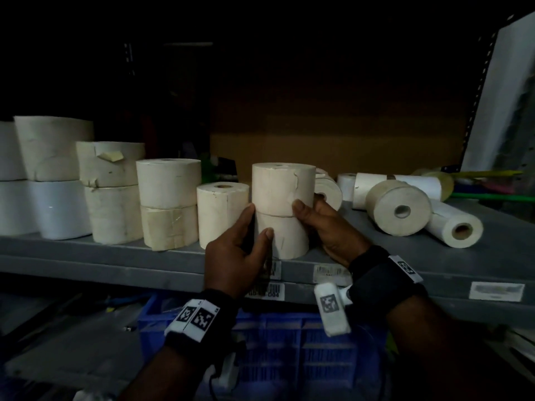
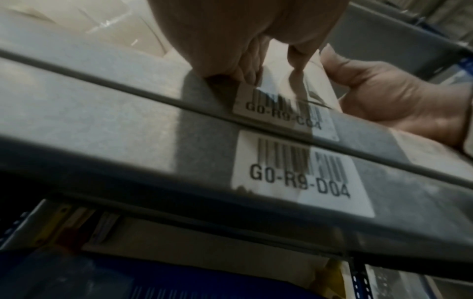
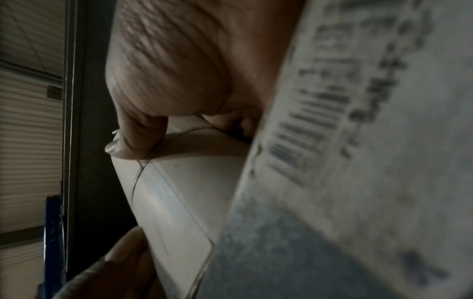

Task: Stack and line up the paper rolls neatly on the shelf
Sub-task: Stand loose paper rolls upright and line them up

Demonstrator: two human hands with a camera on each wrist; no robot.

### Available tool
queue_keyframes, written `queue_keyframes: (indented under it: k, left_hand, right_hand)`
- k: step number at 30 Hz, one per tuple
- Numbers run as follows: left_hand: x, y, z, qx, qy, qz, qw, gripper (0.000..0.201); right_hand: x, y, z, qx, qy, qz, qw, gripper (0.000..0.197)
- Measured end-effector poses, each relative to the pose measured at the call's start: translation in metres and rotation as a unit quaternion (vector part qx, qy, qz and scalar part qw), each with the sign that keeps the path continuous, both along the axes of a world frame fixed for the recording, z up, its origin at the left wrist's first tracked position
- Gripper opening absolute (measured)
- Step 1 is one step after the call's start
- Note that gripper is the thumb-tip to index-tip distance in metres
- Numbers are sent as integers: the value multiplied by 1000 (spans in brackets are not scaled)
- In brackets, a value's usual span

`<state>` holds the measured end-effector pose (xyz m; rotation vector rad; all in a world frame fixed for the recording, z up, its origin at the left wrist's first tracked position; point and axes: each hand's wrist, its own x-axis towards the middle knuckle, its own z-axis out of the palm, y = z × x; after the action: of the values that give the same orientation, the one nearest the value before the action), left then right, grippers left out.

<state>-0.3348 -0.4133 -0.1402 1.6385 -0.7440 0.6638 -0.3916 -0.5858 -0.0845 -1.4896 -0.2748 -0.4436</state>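
Two cream paper rolls stand stacked near the front edge of the grey shelf [image 1: 115, 256], the upper roll [image 1: 282, 188] on the lower roll [image 1: 286, 241]. My left hand [image 1: 237, 250] grips the lower roll from the left, thumb on its front. My right hand [image 1: 327, 227] holds the stack from the right, its thumb pressed on the upper roll just above the seam. The right wrist view shows that thumb [image 3: 138, 131] on the roll [image 3: 179, 192]. To the left stands a single upright roll [image 1: 222, 214], then several two-high stacks [image 1: 169, 204].
Loose rolls lie on their sides at the right of the shelf [image 1: 398, 208], one long one [image 1: 453, 227] near the edge. Barcode labels [image 2: 302, 178] mark the shelf front. A blue crate [image 1: 289, 342] sits below. A brown box [image 1: 333, 151] stands behind the rolls.
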Motion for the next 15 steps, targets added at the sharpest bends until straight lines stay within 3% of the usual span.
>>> queue_keyframes:
  k: [4,9,15]
  left_hand:
    - [-2,-1,0,2,-4,3,1000,58]
    - [-8,-3,0,39,-40,55,997,57]
    - [-14,-2,3,60,-24,62,996,53]
  right_hand:
    - [1,-3,0,-10,-2,9,1000,40]
    - [5,-7,-2,-23,0,12,1000,61]
    - [6,-7,-3,-20,2,-4,1000,66]
